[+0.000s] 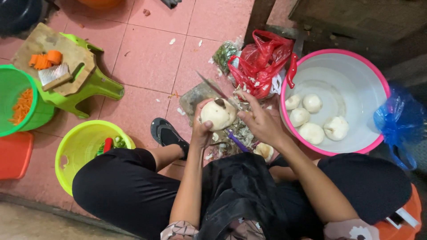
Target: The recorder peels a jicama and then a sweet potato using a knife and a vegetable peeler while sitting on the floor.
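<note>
L hand (pixel 202 129) – tuber (pixel 218 114); R hand (pixel 260 122) – knife (pixel 218 91)

Hands: you are using two, your left hand (pixel 202 129) and your right hand (pixel 260 122).
Knives: you are holding one knife (pixel 218 92).
Peeled white roots: five are sitting in the pink-rimmed basin (pixel 338 58), one root (pixel 218 114) is resting in your left hand.
Green tubs: two are standing at your left.
Cutting boards: one is lying on a green stool (pixel 95 82).
Red bags: one.
Blue bags: one.

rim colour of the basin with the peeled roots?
Pink rim, white inside: the basin holding the peeled roots. Clearest in the head view, the only one.
</note>
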